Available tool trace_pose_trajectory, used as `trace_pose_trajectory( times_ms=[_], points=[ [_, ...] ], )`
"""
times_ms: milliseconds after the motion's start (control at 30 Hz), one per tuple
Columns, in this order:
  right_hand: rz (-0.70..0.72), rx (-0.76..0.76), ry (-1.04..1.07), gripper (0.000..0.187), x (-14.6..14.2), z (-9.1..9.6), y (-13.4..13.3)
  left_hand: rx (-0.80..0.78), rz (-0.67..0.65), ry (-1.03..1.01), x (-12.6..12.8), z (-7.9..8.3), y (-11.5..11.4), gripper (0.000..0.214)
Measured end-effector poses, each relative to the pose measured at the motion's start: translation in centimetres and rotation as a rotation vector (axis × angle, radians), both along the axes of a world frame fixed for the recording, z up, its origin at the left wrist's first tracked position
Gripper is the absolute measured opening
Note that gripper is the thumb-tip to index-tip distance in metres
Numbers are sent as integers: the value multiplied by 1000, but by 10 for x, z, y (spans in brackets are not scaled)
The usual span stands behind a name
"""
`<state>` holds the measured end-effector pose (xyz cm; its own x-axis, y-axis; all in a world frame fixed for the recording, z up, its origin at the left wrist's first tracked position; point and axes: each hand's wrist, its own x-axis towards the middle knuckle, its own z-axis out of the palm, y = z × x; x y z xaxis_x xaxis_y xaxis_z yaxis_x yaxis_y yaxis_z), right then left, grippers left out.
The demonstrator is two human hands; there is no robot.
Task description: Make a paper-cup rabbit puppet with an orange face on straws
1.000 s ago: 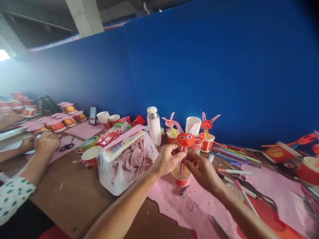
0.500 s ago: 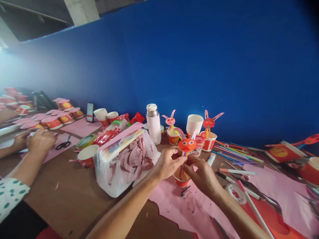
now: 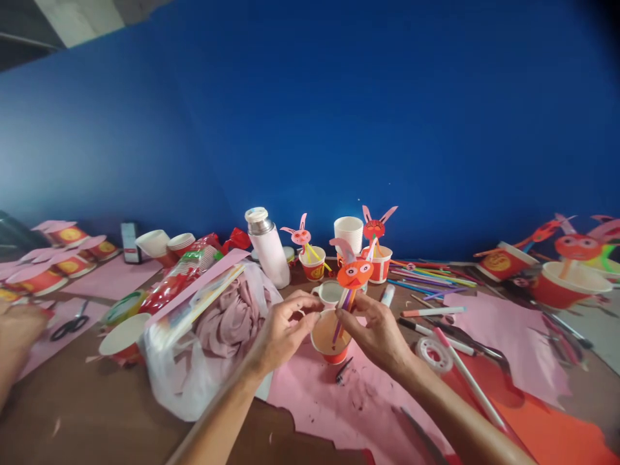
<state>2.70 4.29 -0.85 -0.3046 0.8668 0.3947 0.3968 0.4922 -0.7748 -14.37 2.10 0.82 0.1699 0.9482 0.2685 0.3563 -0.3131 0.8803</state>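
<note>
Two hands meet over one small red paper cup (image 3: 330, 336) standing on the pink paper sheet (image 3: 339, 400) that covers the brown desk (image 3: 97, 413). Right hand (image 3: 382, 332): grip pinched on the bundle of coloured straws (image 3: 341, 309) rising from the cup, topped by an orange paper face with pink ears (image 3: 352, 271). Left hand (image 3: 281, 329): fingers curled at the cup's rim; whether they clasp it or only touch, I cannot tell.

Handling, judged: cup and figure very light, thin-walled, easily crushed or tipped; straws flexible, paper face floppy. Best hold looks low on the straws or gently round the cup wall.

Outward: clear tape roll (image 3: 431, 354) just right; white thermos flask (image 3: 266, 248) behind; plastic bag of pink cloth (image 3: 217, 336) left.
</note>
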Motion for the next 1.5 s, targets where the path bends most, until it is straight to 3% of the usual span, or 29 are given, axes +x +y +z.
trace_pose_trajectory(
  times_ms=[200, 567, 700, 867, 1067, 1500],
  points=[
    [7, 24, 34, 12, -4, 2, -2, 14, -60, 175, 11, -2, 2, 11],
    [-53, 44, -64, 13, -1, -4, 1, 66, -68, 305, 5, -20, 9, 16],
    [11, 45, -75, 13, 0, -2, 1, 126, -90, 344, 8, -21, 10, 19],
    [2, 11, -123, 29, 1, 1, 3, 244, -94, 489, 11, -17, 9, 23],
    [6, 10, -164, 22, 1, 3, 6, 408, -86, 651, 13, -11, 7, 24],
    [-30, -36, -145, 25, 1, 0, 6, 386, 2, 508, 4, -21, 12, 20]
  ],
)
